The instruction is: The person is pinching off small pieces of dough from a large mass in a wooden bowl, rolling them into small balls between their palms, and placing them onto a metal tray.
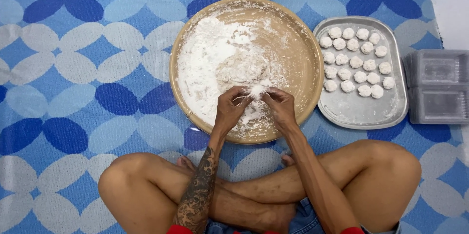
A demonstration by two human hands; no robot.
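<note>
My left hand [230,108] and my right hand [280,105] meet over the near side of a round tan bowl [304,63] and pinch a small white floured lump of dough [256,90] between their fingertips. White flour [207,60] covers the bowl's left half, with a pale dough mass [243,66] in the middle. I sit cross-legged, my knees just in front of the bowl.
A grey metal tray [364,112] to the right of the bowl holds several floured white dough balls [355,61] in rows. Stacked clear plastic containers [437,86] lie at the far right. All of it rests on a blue and white patterned mat [83,68].
</note>
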